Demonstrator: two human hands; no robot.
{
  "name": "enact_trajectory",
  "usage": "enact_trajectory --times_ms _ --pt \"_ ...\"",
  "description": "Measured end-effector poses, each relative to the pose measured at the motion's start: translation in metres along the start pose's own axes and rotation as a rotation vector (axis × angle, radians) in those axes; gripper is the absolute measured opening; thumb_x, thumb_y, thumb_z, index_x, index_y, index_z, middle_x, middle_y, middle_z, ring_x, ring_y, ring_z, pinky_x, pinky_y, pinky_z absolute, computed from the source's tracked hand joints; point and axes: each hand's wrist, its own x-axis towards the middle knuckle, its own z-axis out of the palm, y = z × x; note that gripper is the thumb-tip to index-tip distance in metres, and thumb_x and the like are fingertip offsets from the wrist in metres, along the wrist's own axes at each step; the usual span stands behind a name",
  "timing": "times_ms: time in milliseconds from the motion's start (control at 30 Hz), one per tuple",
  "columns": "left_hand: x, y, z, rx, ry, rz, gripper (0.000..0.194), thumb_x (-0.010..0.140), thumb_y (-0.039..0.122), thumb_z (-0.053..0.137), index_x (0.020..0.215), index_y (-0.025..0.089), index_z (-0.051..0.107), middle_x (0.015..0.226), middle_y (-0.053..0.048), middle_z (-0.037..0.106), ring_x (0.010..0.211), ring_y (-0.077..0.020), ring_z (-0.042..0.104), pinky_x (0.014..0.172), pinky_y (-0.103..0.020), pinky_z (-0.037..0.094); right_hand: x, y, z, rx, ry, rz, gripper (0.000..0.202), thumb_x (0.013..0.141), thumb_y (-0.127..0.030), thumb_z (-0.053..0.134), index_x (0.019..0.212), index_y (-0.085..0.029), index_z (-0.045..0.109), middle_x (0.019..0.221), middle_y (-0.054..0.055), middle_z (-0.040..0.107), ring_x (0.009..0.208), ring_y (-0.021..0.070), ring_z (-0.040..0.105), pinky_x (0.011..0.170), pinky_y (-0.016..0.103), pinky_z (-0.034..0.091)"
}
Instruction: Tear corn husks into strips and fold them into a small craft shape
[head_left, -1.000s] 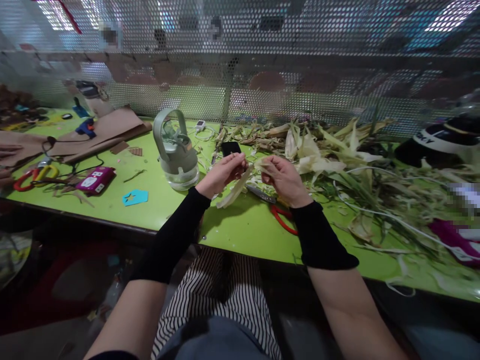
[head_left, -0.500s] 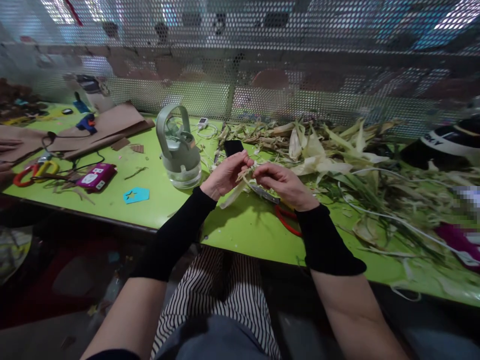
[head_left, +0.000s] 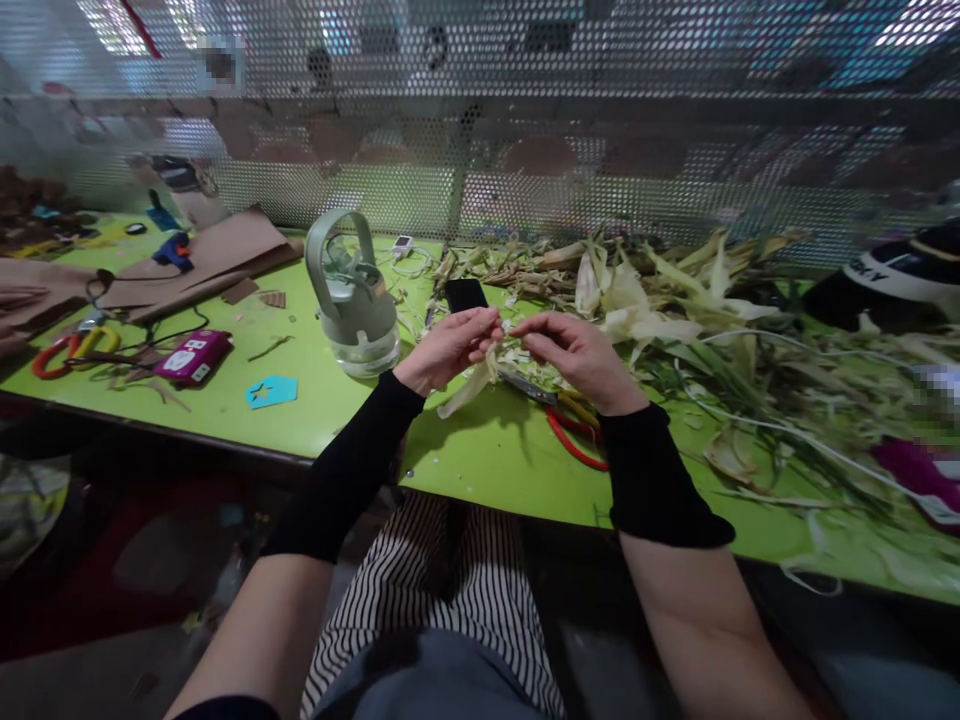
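My left hand point(head_left: 451, 348) is closed on a pale strip of corn husk point(head_left: 469, 388), which hangs below its fingers over the green table point(head_left: 450, 460). Close by on the right, my right hand point(head_left: 574, 355) has its thumb and fingertips drawn together near the husk; whatever lies between them is too small to make out. Beneath my right hand lie scissors point(head_left: 576, 440) with red and yellow handles. A black phone point(head_left: 465, 294) rests behind my left hand.
Corn husks point(head_left: 630, 300) are heaped at the back and right, crossed by a white cable. A clear-based bottle point(head_left: 358, 310), a blue card point(head_left: 271, 391), a magenta device point(head_left: 195, 357) and brown paper point(head_left: 217, 255) lie leftward. A person's hand shows at the far left.
My right hand has moved slightly away from my left, widening the gap between them. More of the scissors shows. The husk strip still hangs from my left hand.
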Motion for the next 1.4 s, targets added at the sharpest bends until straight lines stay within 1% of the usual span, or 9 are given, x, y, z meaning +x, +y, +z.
enact_trajectory --times_ms 100,200,367,500,633,933,1100,1267,1400 --pt "0.000 -0.001 -0.001 0.124 -0.013 -0.029 0.015 0.090 0.014 0.068 0.078 0.011 0.060 0.066 0.004 0.060 0.049 0.0012 0.046 0.048 -0.012 0.034 0.002 0.001 -0.001 0.002 0.093 -0.043 0.012 0.085 -0.032 0.070 0.091 -0.021 0.072 0.078 0.001 0.065 0.068 0.0142 0.054 0.067 0.031 0.047" --pt "0.000 -0.003 -0.001 0.273 0.013 -0.003 0.015 0.085 0.016 0.075 0.081 0.011 0.062 0.065 0.005 0.059 0.051 -0.0006 0.048 0.054 -0.016 0.037 0.002 0.001 0.001 0.032 0.163 -0.082 0.012 0.081 -0.031 0.074 0.088 -0.023 0.069 0.083 0.001 0.067 0.077 0.0163 0.060 0.075 0.033 0.051" --pt "-0.002 -0.006 0.004 0.422 0.022 0.025 0.009 0.086 0.014 0.072 0.086 0.011 0.063 0.066 0.004 0.062 0.056 -0.0031 0.053 0.058 -0.019 0.039 0.002 0.003 0.007 0.055 0.172 -0.096 0.015 0.079 -0.028 0.076 0.088 -0.024 0.064 0.084 0.000 0.066 0.078 0.0158 0.061 0.075 0.032 0.051" --pt "-0.003 -0.005 0.006 0.327 0.090 0.049 0.008 0.091 0.011 0.065 0.091 0.014 0.057 0.068 0.004 0.064 0.056 -0.0030 0.055 0.056 -0.017 0.039 0.003 0.005 0.007 0.059 0.233 -0.089 0.018 0.078 -0.027 0.076 0.087 -0.024 0.061 0.083 -0.001 0.063 0.077 0.0149 0.059 0.072 0.030 0.050" --pt "-0.002 -0.002 0.006 0.210 0.212 0.065 0.012 0.094 0.008 0.058 0.087 0.015 0.052 0.066 0.006 0.062 0.055 -0.0016 0.056 0.057 -0.015 0.041 0.003 0.005 0.006 0.115 0.197 -0.073 0.020 0.077 -0.027 0.077 0.086 -0.024 0.060 0.082 -0.002 0.062 0.077 0.0143 0.058 0.072 0.029 0.049" --pt "-0.003 -0.007 0.007 0.407 0.007 -0.021 0.010 0.093 0.012 0.064 0.084 0.012 0.058 0.066 0.004 0.063 0.057 -0.0034 0.058 0.062 -0.020 0.046 0.003 0.005 0.015 0.090 0.223 -0.061 0.021 0.077 -0.026 0.077 0.085 -0.023 0.058 0.080 -0.003 0.061 0.072 0.0134 0.057 0.067 0.029 0.045" --pt "-0.001 -0.009 0.002 0.473 -0.073 -0.012 0.025 0.083 0.029 0.079 0.081 0.013 0.060 0.069 0.002 0.065 0.059 -0.0044 0.056 0.062 -0.022 0.045 0.007 0.010 0.018 0.109 0.266 -0.035 0.027 0.075 -0.033 0.081 0.085 -0.024 0.058 0.078 -0.003 0.061 0.070 0.0132 0.056 0.066 0.029 0.046" --pt "0.000 -0.009 0.000 0.398 -0.030 0.043 0.026 0.084 0.031 0.078 0.081 0.013 0.059 0.067 0.004 0.063 0.057 -0.0034 0.054 0.062 -0.021 0.044 0.007 0.008 0.018 0.095 0.266 0.005 0.032 0.081 -0.053 0.077 0.093 -0.023 0.068 0.086 0.001 0.068 0.070 0.0136 0.056 0.064 0.029 0.047" --pt "0.000 -0.005 0.002 0.346 0.025 0.091 0.019 0.088 0.023 0.073 0.082 0.013 0.057 0.068 0.004 0.063 0.058 -0.0027 0.053 0.062 -0.019 0.042 0.004 0.005 0.017 0.104 0.190 0.028 0.030 0.080 -0.051 0.078 0.085 -0.021 0.073 0.079 0.001 0.069 0.070 0.0150 0.058 0.069 0.031 0.050"
